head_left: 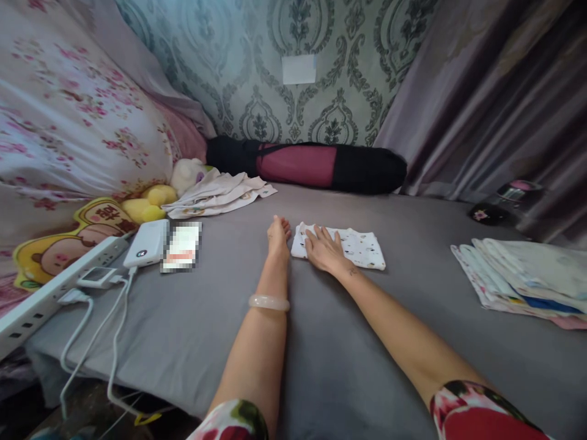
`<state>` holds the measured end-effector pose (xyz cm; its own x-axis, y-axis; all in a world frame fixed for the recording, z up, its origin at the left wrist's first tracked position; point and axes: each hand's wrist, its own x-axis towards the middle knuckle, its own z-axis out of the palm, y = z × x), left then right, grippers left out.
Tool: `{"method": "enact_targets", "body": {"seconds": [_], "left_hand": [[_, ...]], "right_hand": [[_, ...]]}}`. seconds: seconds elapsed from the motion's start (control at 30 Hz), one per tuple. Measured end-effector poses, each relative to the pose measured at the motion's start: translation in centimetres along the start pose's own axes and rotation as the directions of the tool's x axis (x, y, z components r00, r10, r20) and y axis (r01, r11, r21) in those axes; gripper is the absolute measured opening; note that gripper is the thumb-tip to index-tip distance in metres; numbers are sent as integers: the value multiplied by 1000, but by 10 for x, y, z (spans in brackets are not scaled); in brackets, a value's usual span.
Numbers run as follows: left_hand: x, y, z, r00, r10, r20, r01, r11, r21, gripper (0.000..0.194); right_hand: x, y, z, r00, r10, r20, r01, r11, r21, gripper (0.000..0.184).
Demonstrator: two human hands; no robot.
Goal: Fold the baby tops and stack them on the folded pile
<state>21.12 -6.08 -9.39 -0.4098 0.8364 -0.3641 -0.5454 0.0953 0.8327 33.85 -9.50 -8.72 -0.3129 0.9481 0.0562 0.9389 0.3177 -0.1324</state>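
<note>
A small white folded cloth with tiny dots (355, 247) lies on the grey bed sheet (206, 330). My right hand (323, 249) rests flat on its left part, fingers stretched out. My left hand (278, 235) lies edge-on on the sheet just left of the cloth, fingers straight and together, touching or nearly touching the cloth's left edge. A pale bangle (269, 302) sits on my left wrist.
A stack of folded cloths (523, 275) lies at the right. A loose pale garment (217, 194) lies at the back left, beside plush toys (147, 205). A power bank (147, 243), phone (181, 247), power strip (55, 287) and cables sit left. A black-and-maroon roll (307, 165) lies against the wall.
</note>
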Motion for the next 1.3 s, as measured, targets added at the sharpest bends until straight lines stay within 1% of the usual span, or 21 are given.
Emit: {"method": "enact_targets", "body": {"seconds": [0.2, 0.33, 0.4, 0.5, 0.57, 0.67, 0.77, 0.83, 0.93, 1.0, 1.1, 1.17, 1.23, 1.3], "left_hand": [[-2, 1, 0, 1000, 6, 4, -6, 1000, -2, 36], [-3, 0, 0, 999, 29, 33, -30, 999, 34, 33], [-4, -1, 1, 997, 55, 47, -58, 996, 65, 31], [-7, -4, 2, 990, 115, 84, -124, 986, 111, 28], [-8, -7, 3, 980, 158, 119, -174, 975, 140, 26], [-9, -11, 4, 962, 220, 159, -249, 948, 197, 24], [-9, -14, 5, 944, 274, 185, -315, 917, 246, 22], [-9, -15, 5, 937, 293, 193, -337, 904, 263, 20], [-11, -14, 7, 930, 305, 204, -354, 893, 280, 17], [-13, -13, 8, 930, 301, 210, -353, 891, 285, 16], [-16, -12, 8, 931, 302, 207, -352, 894, 279, 11], [-18, -12, 9, 917, 330, 225, -387, 873, 296, 9], [-20, -13, 9, 888, 376, 264, -449, 832, 326, 8], [-24, -15, 10, 857, 409, 313, -502, 799, 332, 10]], "right_hand": [[-2, -1, 13, 999, 33, -27, -34, 999, -25, 51], [0, -1, 12, 999, 30, -23, -30, 1000, 2, 52], [0, 1, 9, 1000, 25, 1, -25, 999, 33, 53], [-1, 11, 2, 998, 0, 57, -7, 993, 121, 54], [-6, 21, -5, 999, 2, 46, -9, 986, 165, 56], [-15, 38, -10, 998, 56, 3, -56, 986, 154, 58], [-24, 51, -8, 995, 91, 31, -94, 987, 127, 60], [-27, 55, -3, 995, 91, 37, -94, 990, 109, 59], [-28, 55, 2, 996, 86, -2, -86, 992, 95, 57], [-28, 54, 3, 996, 91, -14, -89, 991, 101, 57], [-28, 53, 2, 996, 94, -1, -93, 988, 121, 58], [-29, 55, -1, 996, 87, 19, -89, 985, 149, 59], [-29, 59, -5, 995, 91, 34, -95, 978, 184, 60], [-30, 64, -8, 993, 117, 24, -119, 974, 194, 62]]}}
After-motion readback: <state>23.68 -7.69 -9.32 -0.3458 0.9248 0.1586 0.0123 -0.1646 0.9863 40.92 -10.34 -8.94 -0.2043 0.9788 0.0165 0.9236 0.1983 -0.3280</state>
